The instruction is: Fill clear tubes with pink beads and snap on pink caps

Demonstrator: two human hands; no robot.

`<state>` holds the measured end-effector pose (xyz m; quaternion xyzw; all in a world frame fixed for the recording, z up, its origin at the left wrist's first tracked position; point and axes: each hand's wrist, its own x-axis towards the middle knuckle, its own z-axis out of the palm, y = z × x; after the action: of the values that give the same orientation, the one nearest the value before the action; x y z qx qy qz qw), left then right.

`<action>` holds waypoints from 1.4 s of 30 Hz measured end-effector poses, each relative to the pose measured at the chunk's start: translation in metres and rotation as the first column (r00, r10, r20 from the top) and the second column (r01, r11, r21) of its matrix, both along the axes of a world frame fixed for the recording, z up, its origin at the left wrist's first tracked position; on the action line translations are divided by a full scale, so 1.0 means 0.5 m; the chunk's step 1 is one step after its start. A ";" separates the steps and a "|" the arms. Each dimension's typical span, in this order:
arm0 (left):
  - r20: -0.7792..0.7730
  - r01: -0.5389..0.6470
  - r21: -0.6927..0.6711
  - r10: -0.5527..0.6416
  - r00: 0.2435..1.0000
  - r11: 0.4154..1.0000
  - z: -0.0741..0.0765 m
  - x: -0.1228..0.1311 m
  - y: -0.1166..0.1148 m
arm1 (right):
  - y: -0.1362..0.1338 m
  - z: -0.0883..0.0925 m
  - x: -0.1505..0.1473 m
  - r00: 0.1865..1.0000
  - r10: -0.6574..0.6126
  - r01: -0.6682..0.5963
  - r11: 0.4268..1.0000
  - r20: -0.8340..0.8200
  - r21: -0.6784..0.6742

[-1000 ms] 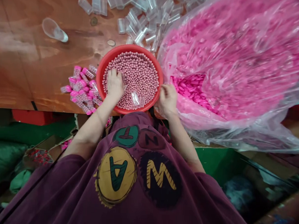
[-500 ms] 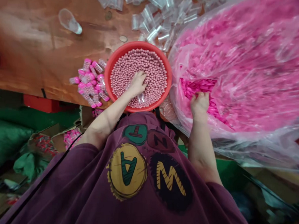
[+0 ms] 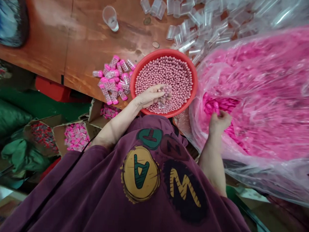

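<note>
Gripping pink beads (image 3: pixel 167 90) in the curled fingers of the left hand (image 3: pixel 150 95) over the lower part of the red bowl (image 3: pixel 194 80) near the center of the frame, cannot tell whether loose or inside a clear container. Pinching a bright pink piece (image 3: pixel 216 107) between the fingertips of the right hand (image 3: pixel 220 122), at the opening of the plastic bag (image 3: pixel 266 99) filling the right side. Working beside pink-capped containers (image 3: pixel 112 81) heaped just left of the bowl, with clear tubs (image 3: pixel 210 26) scattered across the wooden table (image 3: pixel 86 35) toward the upper right.
</note>
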<state>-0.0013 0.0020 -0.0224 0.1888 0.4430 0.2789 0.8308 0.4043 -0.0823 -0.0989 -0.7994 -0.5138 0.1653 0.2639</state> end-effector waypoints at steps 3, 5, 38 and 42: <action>0.061 -0.014 0.020 0.013 0.998 1.000 0.004 -0.002 -0.004 | -0.007 0.015 -0.050 0.963 -0.257 0.263 0.962 -0.085 0.068; 0.065 0.010 0.036 -0.013 0.998 0.999 0.003 0.002 -0.005 | 0.001 0.028 -0.109 0.925 -0.300 0.320 0.946 -0.235 0.051; -0.017 -0.148 0.118 0.151 0.988 0.982 0.033 -0.001 -0.050 | 0.104 0.205 -0.434 0.795 0.557 -0.505 0.827 -0.240 0.247; -0.029 -0.158 0.113 0.163 0.986 0.981 0.029 0.002 -0.062 | 0.093 0.203 -0.436 0.809 0.562 -0.517 0.820 -0.172 0.245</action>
<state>-0.0005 -0.0290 -0.0079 0.2034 0.4564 0.3654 0.7854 0.1865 -0.0360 0.0024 -0.5658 -0.6982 0.2787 0.3386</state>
